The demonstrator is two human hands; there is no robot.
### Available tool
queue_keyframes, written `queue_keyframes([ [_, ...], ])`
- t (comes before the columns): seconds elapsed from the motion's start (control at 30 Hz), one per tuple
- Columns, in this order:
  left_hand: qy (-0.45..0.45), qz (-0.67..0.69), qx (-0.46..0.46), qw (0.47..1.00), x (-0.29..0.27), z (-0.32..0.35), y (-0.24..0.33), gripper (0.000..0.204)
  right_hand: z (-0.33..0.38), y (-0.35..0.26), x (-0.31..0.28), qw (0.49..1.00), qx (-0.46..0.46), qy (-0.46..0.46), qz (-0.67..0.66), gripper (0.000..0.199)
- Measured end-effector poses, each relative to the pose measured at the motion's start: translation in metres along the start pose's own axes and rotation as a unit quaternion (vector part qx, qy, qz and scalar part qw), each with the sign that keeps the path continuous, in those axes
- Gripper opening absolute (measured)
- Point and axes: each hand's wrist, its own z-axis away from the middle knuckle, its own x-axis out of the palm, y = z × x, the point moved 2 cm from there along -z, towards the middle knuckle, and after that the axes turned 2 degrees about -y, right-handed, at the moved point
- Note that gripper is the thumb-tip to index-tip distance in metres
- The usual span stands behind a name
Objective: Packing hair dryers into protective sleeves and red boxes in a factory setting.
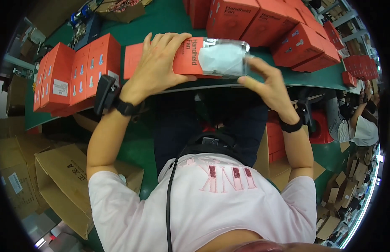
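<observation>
My left hand (159, 63) is wrapped over a red cardboard fan box (184, 54), thumb along its near edge and fingers across the top. From the box's right end sticks out a clear plastic tray (224, 56) with a pale blue-white piece inside; what that piece is I cannot make out. At the tray's outer end is my right hand (268, 84), slightly blurred, with its thumb at the near corner and its fingers against the end edge. Box and tray lie level, just above the near edge of the green table (306, 80).
Upright red boxes (79, 75) stand in a row at the left. More stacked red boxes (266, 25) fill the far right. A blue metal tool (83, 29) sits at the far left. Open cardboard cartons (64, 180) lie beside me, and another person (359, 122) is at the right.
</observation>
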Motion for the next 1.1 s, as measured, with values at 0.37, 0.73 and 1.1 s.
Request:
queue_keyframes([
  [0.37, 0.183, 0.451, -0.054, 0.872, 0.038, -0.042, 0.062, 0.123, -0.036, -0.122, -0.049, 0.834, -0.296, -0.008, 0.465, 0.066],
  [0.73, 0.301, 0.304, 0.033, 0.903, 0.042, -0.059, 0.045, 0.089, -0.067, -0.083, -0.067, 0.861, -0.255, -0.035, 0.44, 0.07],
  [1.1, 0.298, 0.215, 0.014, 0.93, 0.032, -0.065, 0.061, 0.07, -0.092, -0.043, -0.029, 0.992, -0.087, 0.093, 0.022, 0.064],
])
